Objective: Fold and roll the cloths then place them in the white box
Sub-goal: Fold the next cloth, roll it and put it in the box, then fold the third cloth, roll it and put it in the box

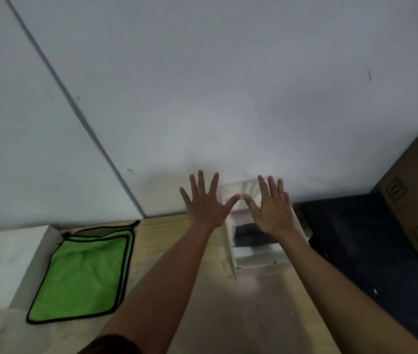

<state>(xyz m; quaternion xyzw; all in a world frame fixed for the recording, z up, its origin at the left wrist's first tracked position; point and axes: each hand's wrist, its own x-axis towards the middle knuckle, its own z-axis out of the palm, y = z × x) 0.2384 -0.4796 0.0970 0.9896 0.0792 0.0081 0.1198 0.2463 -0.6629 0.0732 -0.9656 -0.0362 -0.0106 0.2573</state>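
Both forearms reach from the near edge out over the wooden table point(197, 302), a dark sleeve just visible at the near left. Left hand point(204, 204) raised, fingers straight and spread wide, holding nothing, palm away from camera. Right hand point(271, 208) same: fingers straight, slightly closer together, holding nothing; it hovers above the white box point(230, 254). Thumb tips of the two hands are near each other, not touching.

White box sits at the far side of the table against the wall point(202, 85), right of centre, partly hidden behind the right hand and wrist. Inside it: one dark rolled cloth point(247, 235) lying across the box; a lighter shape nearer the camera, can't tell what.

Green cloths point(82, 277) with black trim lie flat on the table's left, stacked, edges offset. White block point(6, 264) just left of them. Dark surface point(361, 241) to the right, cardboard box point(417, 200) on it at far right.
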